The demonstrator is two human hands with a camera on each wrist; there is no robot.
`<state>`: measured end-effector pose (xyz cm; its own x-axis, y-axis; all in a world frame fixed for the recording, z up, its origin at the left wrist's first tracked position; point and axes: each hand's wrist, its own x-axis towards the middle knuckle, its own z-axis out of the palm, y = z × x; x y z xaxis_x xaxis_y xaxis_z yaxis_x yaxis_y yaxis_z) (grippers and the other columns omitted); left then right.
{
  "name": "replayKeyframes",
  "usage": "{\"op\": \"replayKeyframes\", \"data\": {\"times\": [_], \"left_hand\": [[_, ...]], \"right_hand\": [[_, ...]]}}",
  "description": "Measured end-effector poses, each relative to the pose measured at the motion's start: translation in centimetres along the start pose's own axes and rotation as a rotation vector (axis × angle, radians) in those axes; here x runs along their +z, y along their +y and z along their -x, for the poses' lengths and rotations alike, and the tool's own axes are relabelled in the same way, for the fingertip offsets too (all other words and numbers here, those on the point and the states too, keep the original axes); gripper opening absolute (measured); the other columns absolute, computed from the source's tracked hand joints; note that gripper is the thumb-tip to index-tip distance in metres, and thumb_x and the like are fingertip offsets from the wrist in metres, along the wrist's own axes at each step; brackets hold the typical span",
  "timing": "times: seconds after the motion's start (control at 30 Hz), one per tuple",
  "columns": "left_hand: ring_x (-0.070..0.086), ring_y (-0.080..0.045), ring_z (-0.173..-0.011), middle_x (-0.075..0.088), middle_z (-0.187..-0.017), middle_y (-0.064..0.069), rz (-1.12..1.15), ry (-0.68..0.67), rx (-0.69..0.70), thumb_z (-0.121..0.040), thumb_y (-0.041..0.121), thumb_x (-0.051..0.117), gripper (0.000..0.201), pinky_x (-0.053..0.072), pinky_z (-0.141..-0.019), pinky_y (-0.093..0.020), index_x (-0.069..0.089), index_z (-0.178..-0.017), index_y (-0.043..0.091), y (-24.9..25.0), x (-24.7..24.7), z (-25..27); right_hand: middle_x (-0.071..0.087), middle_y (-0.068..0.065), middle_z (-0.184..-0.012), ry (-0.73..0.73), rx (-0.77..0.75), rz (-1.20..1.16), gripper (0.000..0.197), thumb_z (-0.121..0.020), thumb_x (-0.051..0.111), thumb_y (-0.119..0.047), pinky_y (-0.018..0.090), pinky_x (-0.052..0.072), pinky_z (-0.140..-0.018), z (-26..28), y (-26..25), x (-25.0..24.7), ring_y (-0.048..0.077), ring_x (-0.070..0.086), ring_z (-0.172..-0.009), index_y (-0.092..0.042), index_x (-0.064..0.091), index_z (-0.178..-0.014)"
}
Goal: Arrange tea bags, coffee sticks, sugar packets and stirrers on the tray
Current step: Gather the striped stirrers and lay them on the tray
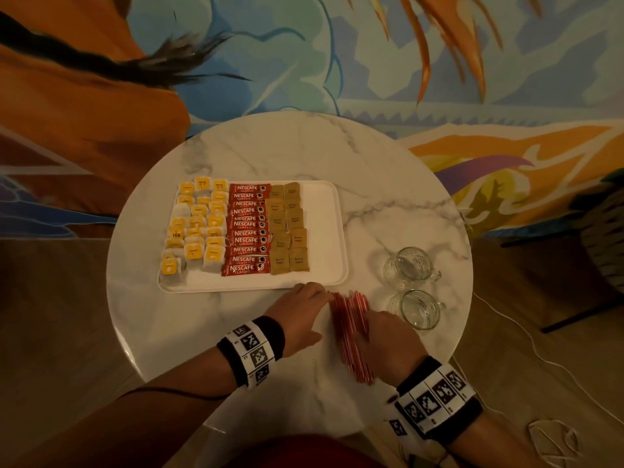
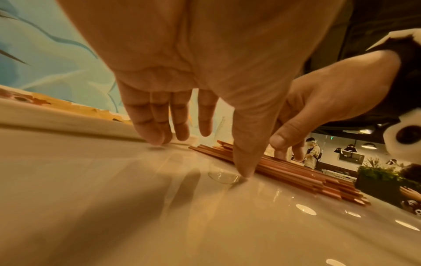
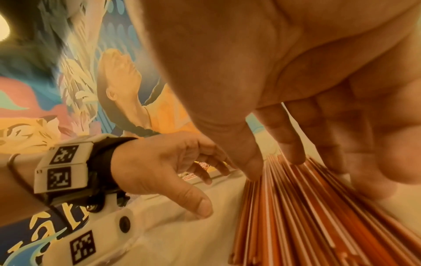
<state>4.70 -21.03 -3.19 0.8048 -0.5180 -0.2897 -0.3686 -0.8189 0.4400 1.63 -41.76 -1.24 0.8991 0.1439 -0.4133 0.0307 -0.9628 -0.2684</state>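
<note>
Stirrers (image 1: 351,336) lie in a loose bundle on the table (image 1: 236,332), just off the tray's (image 1: 324,231) near edge, between both hands. Left hand (image 1: 300,315) spread, fingers straight, fingertips (image 2: 157,138) down on the table at the bundle's left side, thumb touching it. Right hand (image 1: 388,342) flat over the bundle's right side, fingers extended onto the sticks, nothing clamped. Tea bags (image 1: 196,228), coffee sticks (image 1: 248,228), sugar packets (image 1: 288,231) sit in columns on the tray.

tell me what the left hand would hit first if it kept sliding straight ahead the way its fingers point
Probably the near rim of the white tray. The left hand lies beside the red stirrers on the table, its fingertips almost at that rim; how much gap is left is unclear.
</note>
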Motion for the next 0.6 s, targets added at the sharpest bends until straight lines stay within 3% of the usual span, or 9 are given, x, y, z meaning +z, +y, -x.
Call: {"op": "replayKeyframes", "data": {"times": [0.1, 0.2, 0.37, 0.5, 0.6], "left_hand": [[0.032, -0.022, -0.139, 0.029, -0.154, -0.001, -0.011, -0.001, -0.004, -0.085, 0.035, 0.073, 0.081, 0.034, -0.115, -0.037, 0.028, -0.151, 0.022, 0.0, -0.1, 0.2], [0.029, -0.022, -0.142, 0.026, -0.157, -0.002, -0.043, -0.005, 0.016, -0.085, 0.036, 0.072, 0.084, 0.031, -0.117, -0.036, 0.024, -0.153, 0.021, -0.1, 0.0, 0.6], [0.025, -0.021, -0.146, 0.027, -0.159, 0.0, -0.069, -0.035, 0.034, -0.085, 0.041, 0.071, 0.086, 0.023, -0.121, -0.038, 0.023, -0.154, 0.022, -0.7, 0.2, 1.0], [0.043, -0.018, -0.125, 0.05, -0.134, 0.004, -0.105, -0.016, 0.042, -0.085, 0.049, 0.067, 0.06, 0.035, -0.109, -0.036, 0.047, -0.136, 0.025, -1.4, -0.2, 1.6], [0.047, -0.016, -0.11, 0.055, -0.117, 0.007, -0.116, -0.012, -0.017, -0.086, 0.053, 0.064, 0.041, 0.039, -0.099, -0.034, 0.058, -0.119, 0.029, -2.0, -0.3, 2.4]], "right_hand": [[0.063, 0.003, -0.101, -0.02, -0.076, -0.029, 0.031, -0.098, 0.047, -0.042, 0.029, 0.045, -0.07, -0.4, -0.5, -0.3, 0.021, 0.063, -0.087, -0.019, 0.063, -0.109], [0.062, 0.002, -0.111, -0.067, -0.164, -0.029, 0.031, -0.093, 0.055, -0.037, 0.031, 0.047, -0.079, -0.9, -1.2, -0.1, 0.022, 0.062, -0.097, -0.018, 0.063, -0.116], [0.064, 0.005, -0.11, -0.153, -0.325, -0.078, 0.024, -0.085, 0.056, -0.02, 0.03, 0.044, -0.074, -1.9, -2.8, 0.9, 0.025, 0.062, -0.094, -0.011, 0.068, -0.103], [0.07, 0.005, -0.107, -0.125, -0.394, -0.157, 0.025, -0.081, 0.061, -0.015, 0.034, 0.049, -0.083, -2.8, -3.3, 1.4, 0.025, 0.065, -0.095, -0.013, 0.071, -0.104], [0.073, -0.002, -0.098, -0.105, -0.397, -0.298, 0.021, -0.079, 0.066, -0.012, 0.035, 0.053, -0.084, -3.3, -3.7, 1.0, 0.017, 0.068, -0.09, -0.02, 0.07, -0.097]]}}
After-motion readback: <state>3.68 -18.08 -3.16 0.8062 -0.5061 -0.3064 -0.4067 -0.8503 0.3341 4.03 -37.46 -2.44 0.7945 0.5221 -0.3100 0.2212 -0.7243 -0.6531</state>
